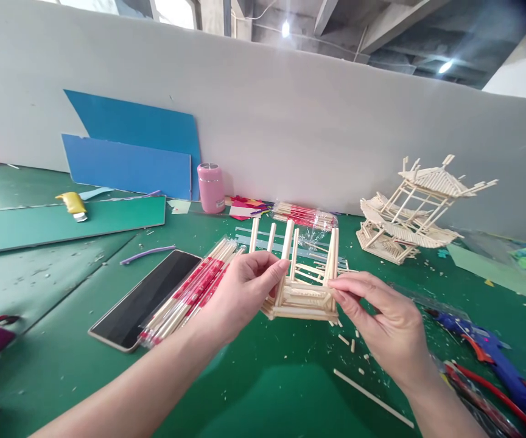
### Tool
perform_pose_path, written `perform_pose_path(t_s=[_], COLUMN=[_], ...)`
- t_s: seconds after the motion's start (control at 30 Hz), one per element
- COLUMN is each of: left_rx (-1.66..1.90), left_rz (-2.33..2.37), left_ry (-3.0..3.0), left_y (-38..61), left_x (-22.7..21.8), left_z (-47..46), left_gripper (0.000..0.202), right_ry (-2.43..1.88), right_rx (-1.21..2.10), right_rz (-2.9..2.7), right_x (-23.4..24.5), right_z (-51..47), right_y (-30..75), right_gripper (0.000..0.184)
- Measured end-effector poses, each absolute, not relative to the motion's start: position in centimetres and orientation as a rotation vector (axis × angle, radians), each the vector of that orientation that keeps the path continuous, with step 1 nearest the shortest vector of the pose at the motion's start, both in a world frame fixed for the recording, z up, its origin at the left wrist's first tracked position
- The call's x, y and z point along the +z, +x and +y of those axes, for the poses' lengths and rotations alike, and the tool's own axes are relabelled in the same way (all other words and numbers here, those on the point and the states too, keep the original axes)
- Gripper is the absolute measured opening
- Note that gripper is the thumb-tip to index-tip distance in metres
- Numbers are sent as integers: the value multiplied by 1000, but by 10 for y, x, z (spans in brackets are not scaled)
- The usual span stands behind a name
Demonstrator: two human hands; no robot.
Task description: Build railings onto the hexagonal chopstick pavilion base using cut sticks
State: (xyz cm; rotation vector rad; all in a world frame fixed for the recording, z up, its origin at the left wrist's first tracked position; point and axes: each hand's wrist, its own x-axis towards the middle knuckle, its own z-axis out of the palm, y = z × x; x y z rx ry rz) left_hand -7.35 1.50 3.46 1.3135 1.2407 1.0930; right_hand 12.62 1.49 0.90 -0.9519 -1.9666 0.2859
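Observation:
Between my hands is a small wooden stick model, a frame with upright posts on a railed base. My left hand pinches a post on its left side, fingers closed. On the opposite side, my right hand has thumb and fingertips pressed together at the foot of the right post; whether a separate stick is in that pinch I cannot make out. A loose stick and short cut bits lie on the green table below. Left of the model are wrapped bundles of sticks.
A phone lies at left, near a pink canister. A pagoda-like stick model stands at the back right. The blue glue gun and red-handled pliers lie at right. A grey partition borders the table.

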Motion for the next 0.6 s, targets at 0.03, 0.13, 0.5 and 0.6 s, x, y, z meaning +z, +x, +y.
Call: perform_pose_path(t_s=[0.03, 0.13, 0.5, 0.6], left_rx=[1089, 1100, 1126, 1123], left_rz=[1246, 1250, 1233, 1240], left_ry=[1312, 1315, 1323, 1314], left_y=[-73, -73, -73, -74], left_x=[35, 34, 27, 28], left_z=[15, 14, 23, 23], left_gripper=[29, 29, 29, 29], right_ry=[-946, -955, -956, -947], right_rx=[280, 269, 349, 414], right_rz=[-1962, -1948, -1911, -1891], right_x=[8, 7, 14, 15], right_z=[15, 15, 20, 23], right_y=[126, 126, 124, 124], right_gripper=[18, 18, 13, 13])
